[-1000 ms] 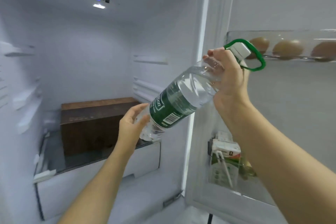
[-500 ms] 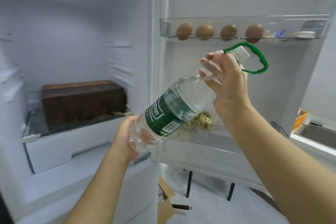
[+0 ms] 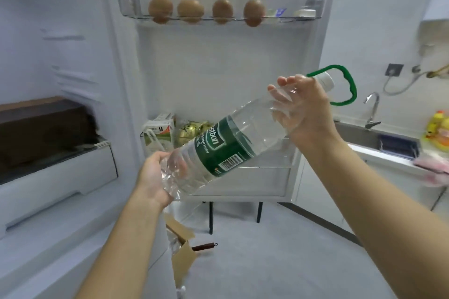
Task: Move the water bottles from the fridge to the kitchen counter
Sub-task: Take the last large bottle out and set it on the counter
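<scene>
**Bottle clear of the fridge, gripped at both ends**

Large water bottle (image 3: 226, 150), looks filled: probably heavy, thin-walled, smooth, maybe slick with cold. Held slanted in mid-air before the open fridge door, cap (image 3: 326, 80) uppermost. Left hand (image 3: 155, 177) cupping the base, fingers curled round it; right hand (image 3: 306, 109) wrapped round the neck beside the green carry loop (image 3: 349, 87). Soundest holds: neck and base. Upper door rack (image 3: 126, 0) holding four eggs (image 3: 160, 7); lower rack, a carton (image 3: 160, 131). Tabletop (image 3: 371, 150) off right, well apart.
</scene>
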Tool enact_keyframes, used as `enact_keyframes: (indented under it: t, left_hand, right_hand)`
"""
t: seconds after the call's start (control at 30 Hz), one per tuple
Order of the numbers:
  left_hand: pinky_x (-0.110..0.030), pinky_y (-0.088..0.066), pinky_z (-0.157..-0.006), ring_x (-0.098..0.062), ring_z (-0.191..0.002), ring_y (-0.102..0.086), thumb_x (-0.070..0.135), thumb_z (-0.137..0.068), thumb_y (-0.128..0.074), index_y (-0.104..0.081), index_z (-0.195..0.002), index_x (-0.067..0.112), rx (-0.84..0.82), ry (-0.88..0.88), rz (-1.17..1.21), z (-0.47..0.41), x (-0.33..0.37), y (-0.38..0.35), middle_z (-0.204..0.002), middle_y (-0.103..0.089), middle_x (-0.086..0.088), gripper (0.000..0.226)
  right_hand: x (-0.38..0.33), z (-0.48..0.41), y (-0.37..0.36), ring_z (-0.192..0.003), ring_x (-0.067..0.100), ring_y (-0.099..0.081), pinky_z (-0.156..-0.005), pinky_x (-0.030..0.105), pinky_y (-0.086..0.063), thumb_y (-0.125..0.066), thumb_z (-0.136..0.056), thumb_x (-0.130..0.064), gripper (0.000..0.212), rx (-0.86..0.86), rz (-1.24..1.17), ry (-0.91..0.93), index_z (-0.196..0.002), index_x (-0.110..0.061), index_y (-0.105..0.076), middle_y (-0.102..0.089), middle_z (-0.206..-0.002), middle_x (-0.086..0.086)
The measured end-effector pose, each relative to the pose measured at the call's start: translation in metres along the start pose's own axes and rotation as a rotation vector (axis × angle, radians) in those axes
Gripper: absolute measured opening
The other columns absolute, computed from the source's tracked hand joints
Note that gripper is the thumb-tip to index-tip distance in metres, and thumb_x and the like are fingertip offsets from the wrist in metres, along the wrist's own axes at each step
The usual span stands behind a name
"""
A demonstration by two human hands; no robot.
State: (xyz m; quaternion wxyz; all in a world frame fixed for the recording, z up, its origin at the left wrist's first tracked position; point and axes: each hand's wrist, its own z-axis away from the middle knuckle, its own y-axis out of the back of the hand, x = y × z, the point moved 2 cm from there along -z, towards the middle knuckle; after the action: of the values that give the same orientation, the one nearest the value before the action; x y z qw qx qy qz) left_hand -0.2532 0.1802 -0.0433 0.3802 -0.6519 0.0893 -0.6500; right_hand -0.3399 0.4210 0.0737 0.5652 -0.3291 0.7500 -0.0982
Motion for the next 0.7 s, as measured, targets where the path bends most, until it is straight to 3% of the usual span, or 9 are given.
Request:
enact_keyframes:
  t: [0.07, 0.13, 0.2, 0.37, 0.57, 0.7]
  left_hand:
    - [-0.034, -0.053, -0.065, -0.017, -0.057, -0.057, 0.016, -0.093, -0.041, -0.053, -0.074, 0.013, -0.015, 0.029, -0.021, -0.003, -0.011, -0.006, -0.059, -0.058, -0.002, 0.023]
    - [-0.037, -0.046, -0.074, -0.018, -0.063, -0.053, 0.018, -0.090, -0.044, -0.051, -0.069, 0.016, -0.028, 0.069, -0.074, -0.008, -0.021, -0.012, -0.062, -0.055, -0.002, 0.022]
    - [-0.036, -0.043, -0.071, -0.018, -0.063, -0.051, 0.019, -0.089, -0.046, -0.049, -0.068, 0.017, -0.059, 0.117, -0.134, -0.013, -0.033, -0.019, -0.064, -0.051, -0.002, 0.021]
    - [-0.036, -0.042, -0.069, -0.018, -0.063, -0.048, 0.017, -0.087, -0.047, -0.046, -0.068, 0.017, -0.127, 0.188, -0.204, -0.018, -0.060, -0.043, -0.066, -0.047, -0.002, 0.019]
    - [-0.028, -0.047, -0.059, -0.016, -0.054, -0.050, 0.017, -0.088, -0.045, -0.050, -0.070, 0.016, -0.240, 0.229, -0.264, -0.008, -0.095, -0.095, -0.064, -0.049, -0.001, 0.018]
    - [-0.031, -0.047, -0.062, -0.017, -0.048, -0.052, 0.017, -0.085, -0.045, -0.051, -0.067, 0.015, -0.304, 0.282, -0.286, 0.008, -0.132, -0.138, -0.057, -0.050, -0.001, 0.019]
  right_hand:
    - [0.000, 0.003, 0.015, -0.096, 0.018, -0.070, -0.069, 0.029, -0.049, -0.055, -0.090, -0.017, 0.016, 0.053, -0.012, 0.024, -0.075, -0.022, -0.060, -0.070, -0.085, -0.008]
    - [0.001, 0.008, 0.030, -0.087, 0.018, -0.068, -0.078, 0.032, -0.046, -0.053, -0.089, -0.015, 0.023, 0.103, -0.044, 0.031, -0.069, -0.021, -0.062, -0.068, -0.080, -0.006]
    - [0.002, 0.012, 0.048, -0.083, 0.019, -0.068, -0.084, 0.037, -0.044, -0.051, -0.089, -0.013, 0.032, 0.147, -0.056, 0.060, -0.062, -0.022, -0.065, -0.068, -0.078, -0.006]
    - [-0.006, 0.027, 0.088, -0.079, 0.020, -0.064, -0.069, 0.028, -0.050, -0.056, -0.085, -0.016, 0.030, 0.244, -0.044, 0.121, -0.057, -0.021, -0.068, -0.068, -0.070, -0.003]
    - [-0.035, 0.051, 0.145, -0.072, 0.020, -0.067, -0.065, 0.025, -0.056, -0.059, -0.081, -0.015, 0.008, 0.412, -0.084, 0.218, -0.077, -0.010, -0.063, -0.068, -0.070, 0.001]
    - [-0.061, 0.075, 0.195, -0.068, 0.014, -0.069, -0.064, 0.022, -0.053, -0.053, -0.089, -0.018, 0.020, 0.513, -0.027, 0.189, -0.074, -0.014, -0.065, -0.070, -0.066, -0.003]
